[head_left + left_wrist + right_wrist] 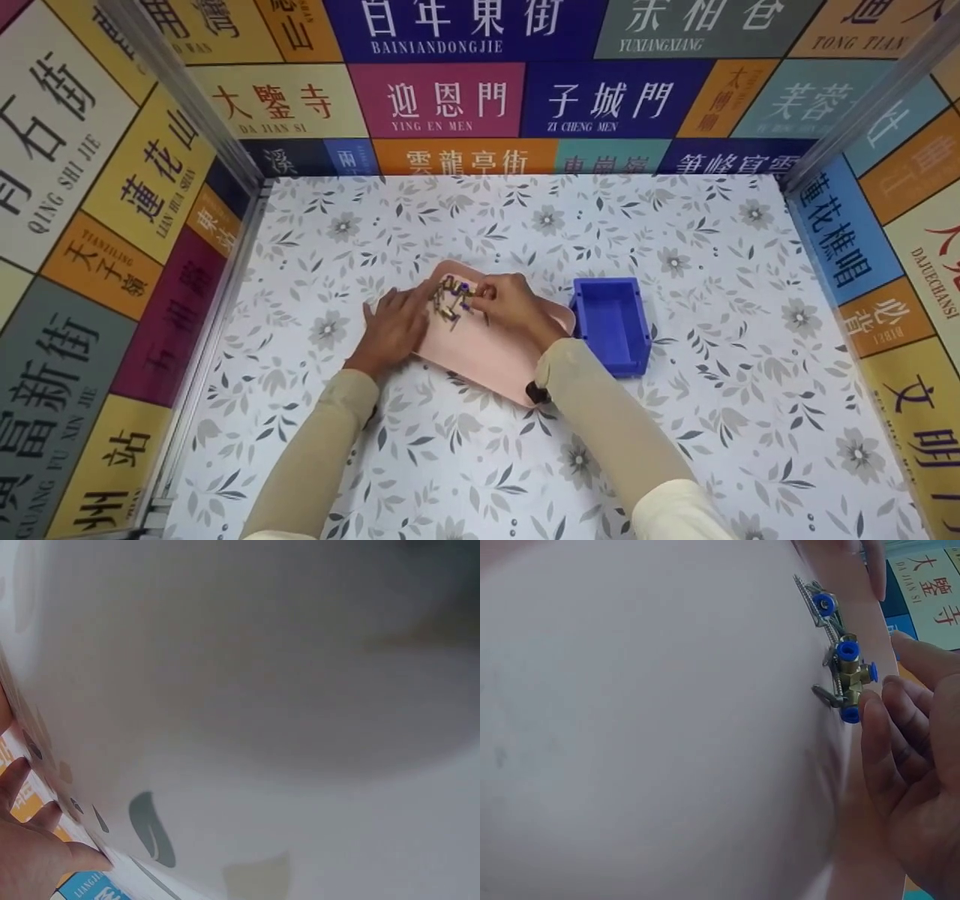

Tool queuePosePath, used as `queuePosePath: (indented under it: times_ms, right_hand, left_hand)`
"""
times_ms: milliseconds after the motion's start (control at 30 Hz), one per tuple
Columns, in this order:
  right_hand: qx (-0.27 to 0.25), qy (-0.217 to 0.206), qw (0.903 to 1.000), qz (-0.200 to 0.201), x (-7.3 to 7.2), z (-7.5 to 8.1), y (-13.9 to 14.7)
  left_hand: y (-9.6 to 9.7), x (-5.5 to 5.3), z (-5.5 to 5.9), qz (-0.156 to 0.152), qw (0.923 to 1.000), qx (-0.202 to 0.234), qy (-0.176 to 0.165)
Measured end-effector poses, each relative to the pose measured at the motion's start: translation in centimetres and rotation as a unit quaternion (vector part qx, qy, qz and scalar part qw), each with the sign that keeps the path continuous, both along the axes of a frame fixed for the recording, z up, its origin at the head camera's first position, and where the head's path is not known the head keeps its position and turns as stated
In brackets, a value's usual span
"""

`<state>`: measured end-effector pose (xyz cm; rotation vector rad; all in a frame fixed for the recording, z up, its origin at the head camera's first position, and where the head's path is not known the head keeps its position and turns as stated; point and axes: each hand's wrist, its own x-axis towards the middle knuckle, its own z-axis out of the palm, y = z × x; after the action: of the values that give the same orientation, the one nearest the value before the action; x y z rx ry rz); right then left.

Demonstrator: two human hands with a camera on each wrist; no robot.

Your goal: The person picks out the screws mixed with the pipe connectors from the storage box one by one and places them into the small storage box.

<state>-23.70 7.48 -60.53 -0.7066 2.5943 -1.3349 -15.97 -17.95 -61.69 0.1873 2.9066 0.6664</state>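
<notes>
A pink tray (480, 360) lies at an angle on the table, with a small heap of brass push-fit tube fittings (448, 298) with blue ends and metal screws (829, 637) towards its far left corner. My left hand (394, 326) lies along the tray's left edge, fingers spread. The left wrist view catches that hand only in its lower left corner. My right hand (510, 304) reaches over the tray from the right, its bent fingertips right at a fitting (851, 675) with several blue ends. Whether they pinch it I cannot tell.
A blue open-topped plastic bin (611, 326) stands just right of the tray, beside the right forearm. The table (337, 247) has a white floral cover. Colourful panels with Chinese lettering (435, 101) wall it in at the back and both sides.
</notes>
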Motion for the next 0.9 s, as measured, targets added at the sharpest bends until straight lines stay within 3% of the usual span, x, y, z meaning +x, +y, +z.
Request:
queuePosePath:
  times_ms: [433, 900]
  right_hand:
    - [0.034, -0.051, 0.9981, -0.009, 0.5, -1.3, -0.2]
    - [0.054, -0.01, 0.9982, -0.023, 0.7, -1.9, -0.5]
  left_hand:
    - [0.0, 0.2, -0.1, 0.0, 1.0, -0.005, 0.0]
    - [0.1, 0.0, -0.3, -0.002, 0.9999, 0.004, 0.012]
